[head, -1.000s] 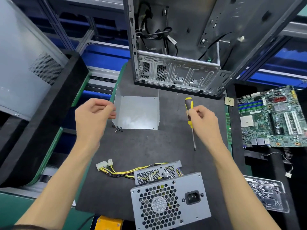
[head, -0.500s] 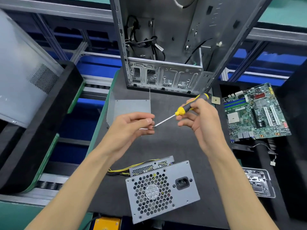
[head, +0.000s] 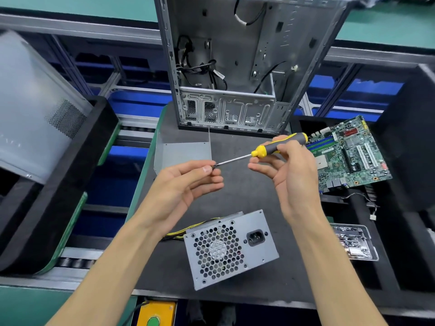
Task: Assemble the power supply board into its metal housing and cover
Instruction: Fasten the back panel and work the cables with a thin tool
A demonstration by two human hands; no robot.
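1. Your work surface is a dark grey mat [head: 247, 274] with a green edge on its left.
2. Far centre: an open computer case [head: 226, 67] stands upright on the mat, loose cables inside.
3. Just in front of the case, left of centre: a bent sheet-metal cover [head: 182, 152], side walls turned up.
4. Near centre: the power supply housing [head: 229, 249], fan grille and mains socket facing you, yellow and black wires [head: 182, 234] trailing left.
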